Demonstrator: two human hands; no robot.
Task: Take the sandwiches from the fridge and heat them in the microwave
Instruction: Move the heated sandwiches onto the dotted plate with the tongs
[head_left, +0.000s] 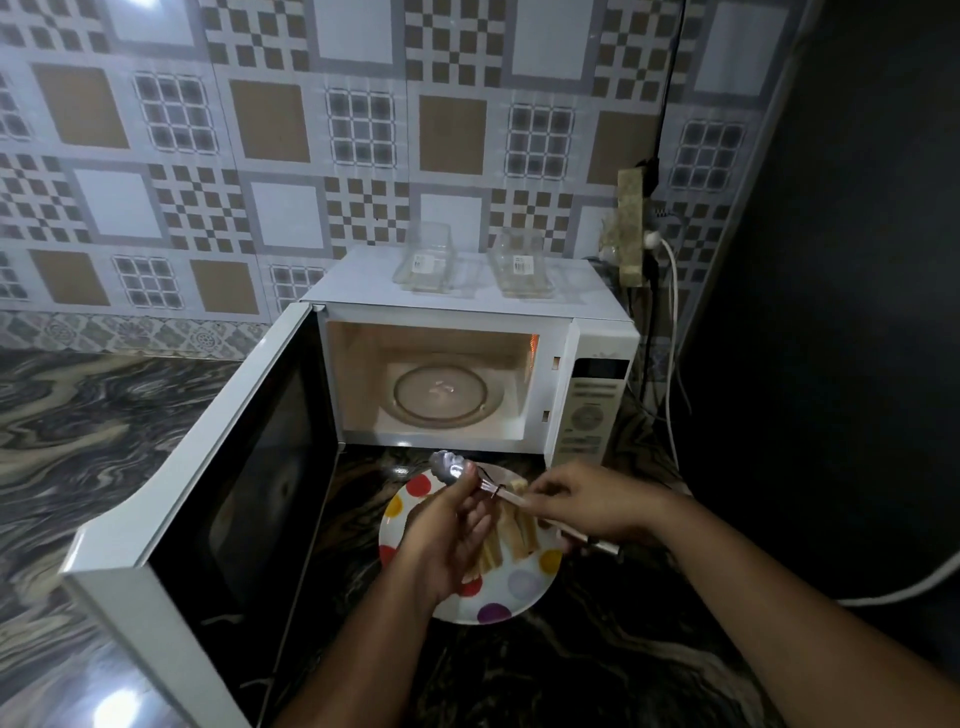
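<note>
I see the white microwave (467, 364) with its door swung wide open and its glass turntable (448, 397) bare. Before it, on the dark marbled counter (597, 649), the cut sandwiches (511, 540) lie on a white plate with coloured dots (519, 587). My left hand (447, 535) pinches a shiny spoon (451, 467) — my right hand (597, 501) closes on a fork (506, 496). Two clear plastic boxes (426, 257) sit atop the microwave.
</note>
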